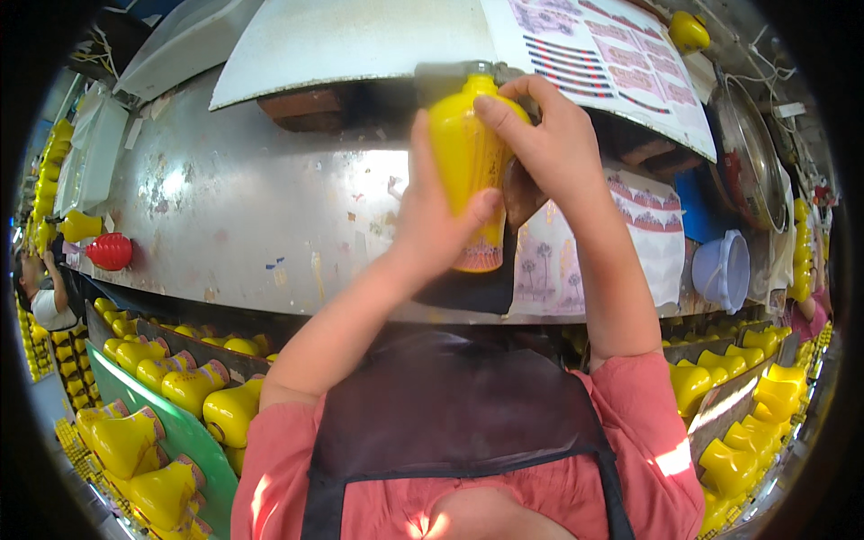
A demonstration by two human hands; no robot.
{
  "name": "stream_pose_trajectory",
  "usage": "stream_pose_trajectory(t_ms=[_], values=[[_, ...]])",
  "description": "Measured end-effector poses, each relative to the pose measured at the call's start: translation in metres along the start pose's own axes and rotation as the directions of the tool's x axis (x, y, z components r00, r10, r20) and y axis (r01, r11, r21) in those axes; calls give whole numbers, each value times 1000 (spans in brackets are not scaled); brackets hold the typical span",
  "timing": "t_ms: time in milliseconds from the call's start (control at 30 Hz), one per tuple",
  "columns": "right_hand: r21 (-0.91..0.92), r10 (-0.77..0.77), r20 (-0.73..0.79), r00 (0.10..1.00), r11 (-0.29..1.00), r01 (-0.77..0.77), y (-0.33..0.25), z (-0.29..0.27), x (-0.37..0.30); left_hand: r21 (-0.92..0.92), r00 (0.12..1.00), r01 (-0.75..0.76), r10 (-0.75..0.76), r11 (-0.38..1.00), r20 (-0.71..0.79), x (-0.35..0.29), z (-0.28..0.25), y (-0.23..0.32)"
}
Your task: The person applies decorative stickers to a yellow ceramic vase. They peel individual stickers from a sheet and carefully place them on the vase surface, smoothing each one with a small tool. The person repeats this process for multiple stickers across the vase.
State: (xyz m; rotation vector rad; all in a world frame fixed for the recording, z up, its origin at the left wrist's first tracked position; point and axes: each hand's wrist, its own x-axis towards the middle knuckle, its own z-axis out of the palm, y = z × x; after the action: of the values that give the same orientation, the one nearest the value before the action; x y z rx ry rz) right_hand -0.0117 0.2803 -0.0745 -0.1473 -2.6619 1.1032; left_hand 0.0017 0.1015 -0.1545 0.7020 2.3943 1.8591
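A glossy yellow bottle [463, 144] with a narrow neck and a pink patterned band round its base is held upright over the metal worktable [261, 216]. My left hand [443, 211] is closed round its lower body, thumb across the front. My right hand [558, 135] grips the upper right shoulder near the neck, its thumb pressed on the yellow surface. Beneath the right hand shows a brown piece [522, 193]; whether that hand also holds it I cannot tell. A dark cloth [468, 295] lies below the bottle at the table's near edge.
A raised white board [360, 40] with printed decal sheets [621, 49] spans the far side on bricks [304, 108]. More sheets [643, 225] and a lilac bucket [722, 270] are at right. A red ribbed object [110, 252] sits left. Yellow bottles [193, 387] fill racks on both sides.
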Motion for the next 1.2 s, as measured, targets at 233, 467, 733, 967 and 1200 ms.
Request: stream_pose_trajectory(t_ms=[233,467,733,967,1200], values=[[273,88,61,994,957,-101,36,-9,-37,-323,996,87,-79,942,38,-7,-11,-13],[388,99,232,968,903,-185,43,24,-86,88,999,-33,36,996,-30,-20,-5,-22],[373,38,169,985,922,-100,42,26,-83,144,999,-31,36,989,-34,-19,-4,-17],[386,64,170,983,914,-126,41,28,-85,112,1000,6,-4,994,-22,-19,-5,-16],[393,50,172,984,912,-115,39,27,-85,94,1000,-10,12,995,-22,-18,-5,-17]])
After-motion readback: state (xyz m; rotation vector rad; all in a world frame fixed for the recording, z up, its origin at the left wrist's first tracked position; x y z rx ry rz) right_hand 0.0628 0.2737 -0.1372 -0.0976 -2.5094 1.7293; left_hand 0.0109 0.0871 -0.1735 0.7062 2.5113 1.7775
